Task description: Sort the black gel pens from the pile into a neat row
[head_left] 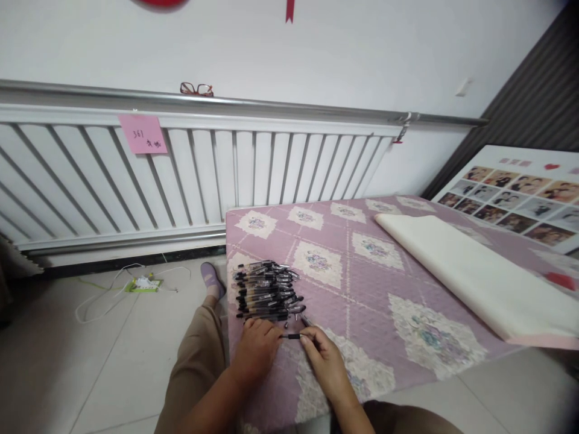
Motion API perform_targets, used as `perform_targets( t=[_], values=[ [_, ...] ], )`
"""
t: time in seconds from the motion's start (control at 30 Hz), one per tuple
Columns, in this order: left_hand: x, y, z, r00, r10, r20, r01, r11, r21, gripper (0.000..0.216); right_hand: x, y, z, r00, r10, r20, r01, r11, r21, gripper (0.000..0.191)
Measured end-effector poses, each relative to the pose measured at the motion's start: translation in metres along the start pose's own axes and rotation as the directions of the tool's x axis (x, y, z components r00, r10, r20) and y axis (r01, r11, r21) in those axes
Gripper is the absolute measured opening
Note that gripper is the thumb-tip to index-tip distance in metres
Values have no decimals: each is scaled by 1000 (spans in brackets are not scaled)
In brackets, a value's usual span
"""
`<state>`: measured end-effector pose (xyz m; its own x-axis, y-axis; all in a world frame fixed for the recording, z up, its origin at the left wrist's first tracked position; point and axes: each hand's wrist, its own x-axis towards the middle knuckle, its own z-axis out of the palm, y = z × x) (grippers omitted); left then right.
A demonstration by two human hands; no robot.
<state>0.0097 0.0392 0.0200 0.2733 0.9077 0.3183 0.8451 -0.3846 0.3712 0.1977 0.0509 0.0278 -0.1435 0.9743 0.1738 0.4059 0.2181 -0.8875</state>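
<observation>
A dark pen [293, 336] lies level between my two hands, low over the patterned cloth. My left hand [257, 348] is closed at the pen's left end, its fingertips mostly hidden from above. With thumb and fingers pinched, my right hand [324, 360] grips the right end. Just beyond my hands rests a thick pile of black pens [266, 292], laid roughly side by side. A small dark pen part [286, 325] sits on the cloth between the pile and the held pen.
A purple, flower-patterned cloth [332, 295] covers the surface. On its right lie a cream folded sheet [456, 265] and a photo board [511, 199]. Behind stands a white radiator [289, 163] with a pink note [143, 134] and glasses [196, 90] above. A power strip [143, 285] with cables lies on the floor.
</observation>
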Motion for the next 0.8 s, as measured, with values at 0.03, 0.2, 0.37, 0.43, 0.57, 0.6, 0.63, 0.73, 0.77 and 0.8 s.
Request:
perform_targets(
  t=[0.03,0.2,0.37,0.43,0.57,0.6,0.63,0.73,0.77,0.8],
  values=[
    [0,0,0,1000,-1,-6,1,1000,-3,10,0,0,0,1000,2,7,-2,1000,-7,20],
    [0,-1,1,1000,-16,-5,16,1000,-11,8,1,-5,0,999,15,28,-14,999,-30,20],
    [-1,-3,5,1000,-24,-6,24,999,-47,7,1,-1,-2,1000,28,-9,-28,999,20,21],
    [-2,-4,6,1000,-20,-18,18,997,-80,8,2,8,-8,997,45,-70,-44,999,13,25],
    [-2,-5,8,1000,-4,-17,2,992,-124,10,9,25,-22,985,-24,-173,-14,977,-213,26],
    [-2,-5,9,1000,0,-8,-1,993,-119,10,11,28,-24,985,-69,-160,20,957,-290,24],
    [-2,-5,9,1000,1,4,-1,994,-109,11,14,29,-26,984,-116,-132,61,931,-361,23],
    [-1,-4,11,1000,-8,30,9,998,-58,10,22,29,-29,980,-199,-16,161,834,-528,21],
    [-1,-3,11,999,-9,40,11,999,-45,11,25,28,-30,980,-200,16,174,807,-564,16],
    [0,-3,11,999,-8,51,10,999,-37,11,28,28,-31,980,-194,40,181,791,-584,11]
  ],
)
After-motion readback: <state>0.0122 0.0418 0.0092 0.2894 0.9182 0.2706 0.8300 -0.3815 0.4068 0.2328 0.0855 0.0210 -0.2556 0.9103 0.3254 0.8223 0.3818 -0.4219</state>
